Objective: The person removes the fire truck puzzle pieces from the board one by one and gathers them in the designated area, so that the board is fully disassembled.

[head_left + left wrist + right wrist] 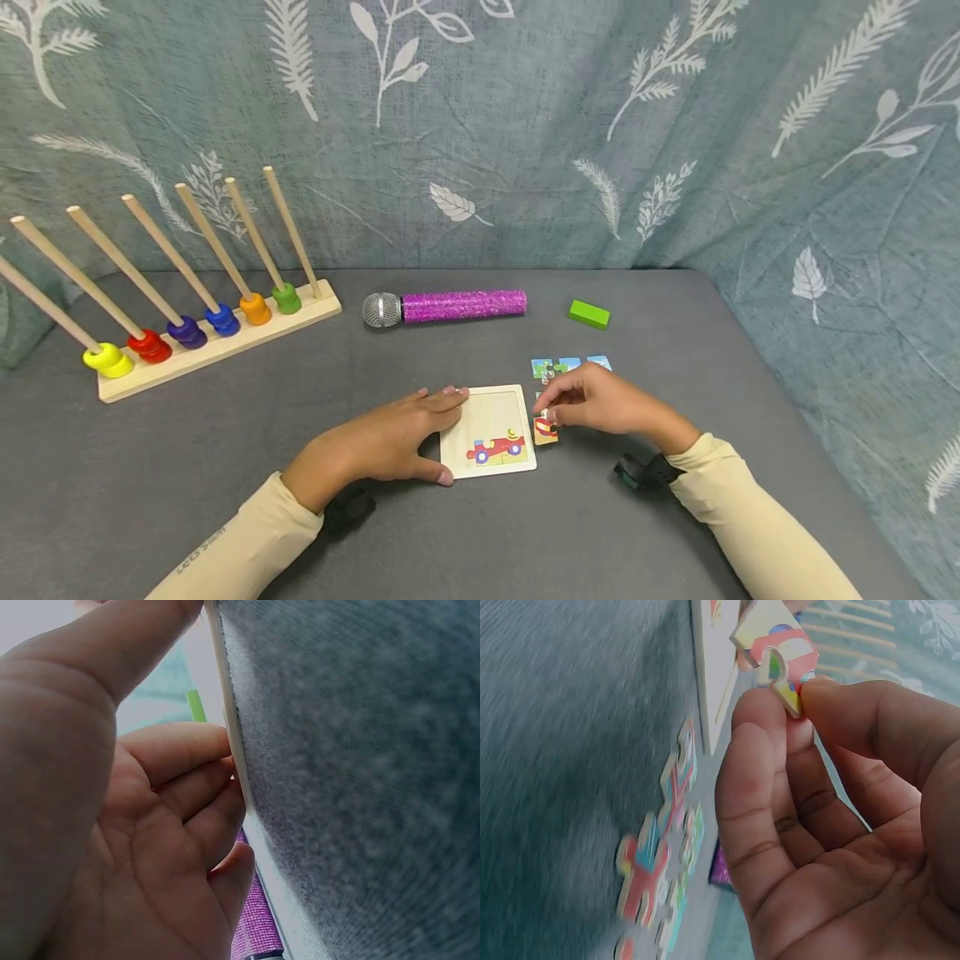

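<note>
A square wooden puzzle tray (480, 412) lies on the dark table, with joined pieces (497, 451) showing a red vehicle along its lower part. My left hand (386, 437) rests along its left side, fingertips on the upper left corner and thumb at the lower left; in the left wrist view the fingers (187, 750) meet the tray's thin edge. Just right of the tray, my right hand (603, 402) pinches a jigsaw piece (791, 646), red and yellow, between thumb and fingers. Loose jigsaw pieces (641, 877) lie beyond that hand, partly hidden by it in the head view.
A purple glittery microphone (463, 306) lies behind the tray. A green block (588, 314) is at the back right. On the left stands a wooden peg rack (217, 340) with coloured rings on tall pegs. A leaf-patterned curtain (517, 192) hangs behind the table.
</note>
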The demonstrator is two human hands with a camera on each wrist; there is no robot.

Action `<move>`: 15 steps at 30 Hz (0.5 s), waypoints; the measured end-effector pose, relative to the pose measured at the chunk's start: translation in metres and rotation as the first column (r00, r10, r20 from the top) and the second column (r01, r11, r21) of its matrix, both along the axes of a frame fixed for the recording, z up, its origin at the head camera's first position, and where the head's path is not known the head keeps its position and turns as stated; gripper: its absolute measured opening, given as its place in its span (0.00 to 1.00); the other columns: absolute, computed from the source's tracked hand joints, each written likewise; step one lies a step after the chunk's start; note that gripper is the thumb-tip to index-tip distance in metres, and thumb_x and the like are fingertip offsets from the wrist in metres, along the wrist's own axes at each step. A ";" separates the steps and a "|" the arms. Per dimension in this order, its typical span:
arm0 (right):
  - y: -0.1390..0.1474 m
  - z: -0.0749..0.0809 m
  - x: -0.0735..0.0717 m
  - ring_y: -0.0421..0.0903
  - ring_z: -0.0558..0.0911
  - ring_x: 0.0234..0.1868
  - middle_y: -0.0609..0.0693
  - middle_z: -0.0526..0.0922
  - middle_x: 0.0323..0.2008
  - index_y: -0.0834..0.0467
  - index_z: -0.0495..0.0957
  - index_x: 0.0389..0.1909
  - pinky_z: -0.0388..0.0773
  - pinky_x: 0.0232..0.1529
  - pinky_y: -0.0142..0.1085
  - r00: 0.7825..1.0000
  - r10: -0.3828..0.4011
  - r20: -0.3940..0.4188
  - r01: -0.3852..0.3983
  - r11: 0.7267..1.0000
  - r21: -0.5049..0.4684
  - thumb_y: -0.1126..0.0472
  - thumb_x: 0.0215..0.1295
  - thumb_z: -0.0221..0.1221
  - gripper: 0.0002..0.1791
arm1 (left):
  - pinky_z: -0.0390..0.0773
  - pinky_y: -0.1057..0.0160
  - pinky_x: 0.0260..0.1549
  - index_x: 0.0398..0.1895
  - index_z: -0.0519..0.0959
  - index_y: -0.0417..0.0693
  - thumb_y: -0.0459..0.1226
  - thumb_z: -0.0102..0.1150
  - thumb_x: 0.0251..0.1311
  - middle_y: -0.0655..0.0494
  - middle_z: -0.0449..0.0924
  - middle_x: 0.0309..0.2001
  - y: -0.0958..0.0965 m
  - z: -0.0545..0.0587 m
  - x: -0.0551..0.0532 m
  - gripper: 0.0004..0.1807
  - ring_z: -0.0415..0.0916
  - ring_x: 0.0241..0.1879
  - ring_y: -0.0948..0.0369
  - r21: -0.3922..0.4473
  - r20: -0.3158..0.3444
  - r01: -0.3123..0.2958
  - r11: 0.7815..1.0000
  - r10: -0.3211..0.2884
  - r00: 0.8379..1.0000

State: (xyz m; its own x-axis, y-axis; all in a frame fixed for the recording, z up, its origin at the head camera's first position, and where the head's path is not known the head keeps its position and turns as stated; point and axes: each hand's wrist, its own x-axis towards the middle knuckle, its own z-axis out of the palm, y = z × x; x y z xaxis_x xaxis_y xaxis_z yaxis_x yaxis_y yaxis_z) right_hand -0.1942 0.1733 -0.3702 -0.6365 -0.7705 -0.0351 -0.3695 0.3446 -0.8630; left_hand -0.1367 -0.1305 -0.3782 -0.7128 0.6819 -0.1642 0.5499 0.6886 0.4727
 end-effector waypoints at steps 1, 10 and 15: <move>0.003 0.000 0.000 0.41 0.80 0.33 0.52 0.85 0.36 0.65 0.85 0.37 0.79 0.34 0.31 1.000 -0.006 0.004 0.006 1.000 0.005 0.74 0.61 0.59 0.08 | 0.47 0.50 0.71 0.71 0.61 0.36 0.49 0.71 0.53 0.48 0.51 0.75 0.000 0.000 0.000 0.47 0.49 0.73 0.52 0.000 0.000 0.001 1.000 -0.001 1.000; 0.013 -0.002 -0.003 0.40 0.81 0.34 0.52 0.86 0.37 0.66 0.84 0.37 0.79 0.34 0.31 1.000 0.021 0.022 -0.023 0.998 0.059 0.74 0.61 0.61 0.07 | 0.46 0.50 0.71 0.71 0.61 0.36 0.49 0.71 0.53 0.49 0.51 0.75 0.001 0.000 -0.001 0.47 0.49 0.73 0.52 0.010 0.012 -0.006 1.000 0.006 1.000; 0.013 -0.003 -0.003 0.39 0.80 0.33 0.49 0.86 0.35 0.66 0.85 0.38 0.79 0.34 0.31 0.999 0.037 0.023 -0.039 0.996 0.081 0.73 0.61 0.60 0.07 | 0.47 0.49 0.71 0.72 0.60 0.37 0.49 0.71 0.53 0.49 0.51 0.75 0.001 -0.001 0.000 0.48 0.49 0.73 0.52 0.004 0.012 -0.005 1.000 0.005 1.000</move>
State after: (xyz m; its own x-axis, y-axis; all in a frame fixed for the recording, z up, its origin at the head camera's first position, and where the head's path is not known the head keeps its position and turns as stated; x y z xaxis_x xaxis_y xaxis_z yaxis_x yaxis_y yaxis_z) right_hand -0.1968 0.1862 -0.3731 -0.6051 -0.7883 -0.1119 -0.3655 0.3999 -0.8405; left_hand -0.1369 -0.1298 -0.3789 -0.7142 0.6789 -0.1703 0.5403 0.6894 0.4824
